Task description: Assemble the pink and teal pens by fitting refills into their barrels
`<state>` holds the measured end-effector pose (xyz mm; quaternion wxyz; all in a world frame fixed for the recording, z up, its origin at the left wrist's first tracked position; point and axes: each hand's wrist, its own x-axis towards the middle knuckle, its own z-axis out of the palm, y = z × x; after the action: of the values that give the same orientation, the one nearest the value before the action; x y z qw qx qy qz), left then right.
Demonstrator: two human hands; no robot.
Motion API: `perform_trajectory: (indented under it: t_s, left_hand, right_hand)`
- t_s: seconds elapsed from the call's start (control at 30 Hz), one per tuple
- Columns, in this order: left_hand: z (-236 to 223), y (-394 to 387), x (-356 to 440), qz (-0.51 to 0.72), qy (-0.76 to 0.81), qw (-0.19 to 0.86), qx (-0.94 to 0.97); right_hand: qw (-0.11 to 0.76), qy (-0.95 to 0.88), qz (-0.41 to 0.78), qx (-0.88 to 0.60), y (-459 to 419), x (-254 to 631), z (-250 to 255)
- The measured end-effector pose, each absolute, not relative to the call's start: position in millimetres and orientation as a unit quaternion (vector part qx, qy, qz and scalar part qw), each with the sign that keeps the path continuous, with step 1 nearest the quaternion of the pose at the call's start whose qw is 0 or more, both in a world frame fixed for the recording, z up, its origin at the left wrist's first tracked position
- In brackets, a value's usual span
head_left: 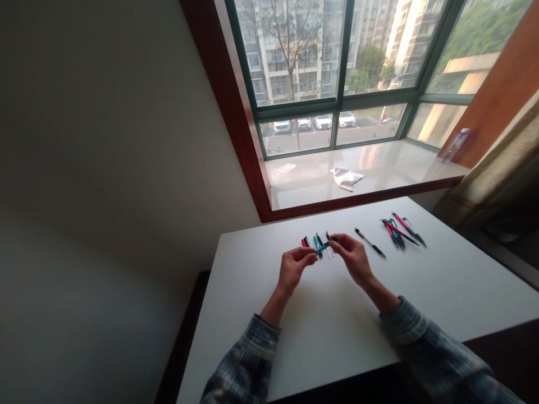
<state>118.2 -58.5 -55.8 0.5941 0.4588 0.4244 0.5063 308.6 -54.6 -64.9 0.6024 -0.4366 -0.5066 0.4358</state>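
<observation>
Between both hands, above the white table [252, 292], a teal pen [322, 247] with a dark part is held slantwise. My left hand [293, 266] pinches its lower left end, and my right hand [352, 257] pinches the upper right end. Just behind it, several pens lie side by side on the table, partly covered by the hands: a red pen [304, 242] and a black pen [307, 242] are among them. Right of my right hand a lone clear pen with black ends [370, 243] lies slanted.
A loose pile of red, teal and black pens [396, 233] lies on the table's right part. Behind the table, the window sill holds a white cloth [347, 178], a paper piece [286, 168] and a clear bottle [455, 146]. A wall [126, 196] rises at left.
</observation>
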Motion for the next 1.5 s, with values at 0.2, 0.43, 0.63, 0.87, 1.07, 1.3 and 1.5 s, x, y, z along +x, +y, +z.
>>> perform_trajectory:
  t_s: [0.2, 0.43, 0.63, 0.87, 1.07, 1.3, 1.5]
  left_hand:
    - [-57.7, -69.4, 131.9, 0.451, 0.396, 0.624, 0.501]
    - [-58.6, -64.5, 126.7, 0.47, 0.415, 0.607, 0.488]
    - [-55.0, -63.2, 124.2, 0.484, 0.427, 0.588, 0.487]
    - [-56.3, -62.3, 124.2, 0.483, 0.429, 0.581, 0.495]
    - [-54.6, -61.6, 123.2, 0.484, 0.432, 0.576, 0.497]
    - [-56.4, -61.1, 124.2, 0.485, 0.429, 0.578, 0.496]
    - [-53.3, -63.4, 125.6, 0.482, 0.427, 0.579, 0.501]
  right_hand:
    - [0.587, -0.532, 0.443, -0.42, -55.3, 311.5, -54.5]
    - [0.625, -0.534, 0.352, -0.447, -48.0, 338.5, -51.9]
    - [0.488, -0.704, 0.124, -0.501, -47.8, 375.4, -74.6]
    - [0.36, -0.817, 0.112, -0.436, -58.1, 384.2, -102.3]
    - [0.36, -0.81, 0.148, -0.438, -52.3, 381.2, -105.0]
    - [0.365, -0.812, 0.143, -0.433, -50.2, 377.9, -104.7]
    - [0.373, -0.809, 0.136, -0.433, -51.0, 375.5, -101.6]
